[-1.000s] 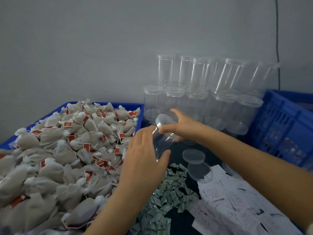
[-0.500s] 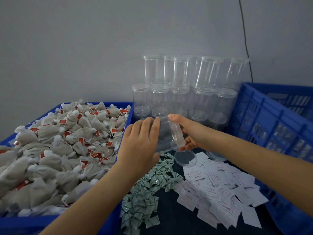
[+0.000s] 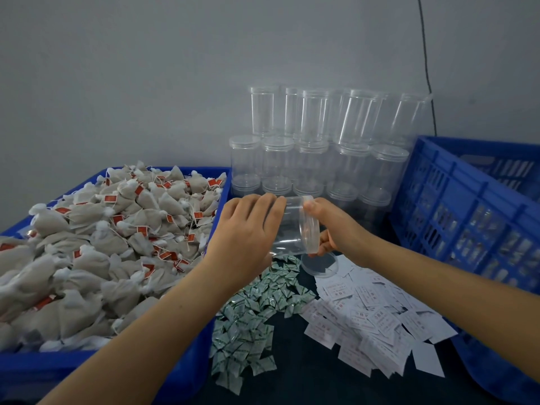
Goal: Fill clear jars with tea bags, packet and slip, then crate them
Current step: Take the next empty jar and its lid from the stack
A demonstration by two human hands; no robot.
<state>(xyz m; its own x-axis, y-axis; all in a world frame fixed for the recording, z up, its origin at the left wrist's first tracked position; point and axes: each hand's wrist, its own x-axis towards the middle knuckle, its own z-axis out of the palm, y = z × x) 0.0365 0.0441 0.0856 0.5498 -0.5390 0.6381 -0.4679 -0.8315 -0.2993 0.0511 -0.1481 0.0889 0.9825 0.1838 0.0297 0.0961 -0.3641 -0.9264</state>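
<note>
Both hands meet at the centre of the frame around one clear jar (image 3: 287,229), held on its side above the dark surface (image 3: 292,375). The left hand (image 3: 244,233) lies over the jar's body, fingers curled across its top. The right hand (image 3: 336,229) grips the lid (image 3: 309,226) at the jar's right end, thumb on its upper edge and fingers wrapped under its lower edge. Whether the lid sits fully on the jar I cannot tell.

Just below the right hand a loose lid (image 3: 320,263) lies flat on the surface. Below the hands, a drift of small green-printed packets (image 3: 251,317) runs toward the bottom of the frame, and to its right white slips (image 3: 368,320) are scattered in an overlapping heap.

On the left, a blue tray (image 3: 187,372) is heaped with tea bags (image 3: 96,244), pale pouches with red tags. Above the hands, empty jars (image 3: 318,147) stand in two stacked tiers against the grey wall (image 3: 146,68), the lower ones capped. On the right edge stands a blue crate (image 3: 455,206) with slotted walls; glints of filled jars show through the slots. A black cable (image 3: 426,68) runs down the wall in the upper right.
</note>
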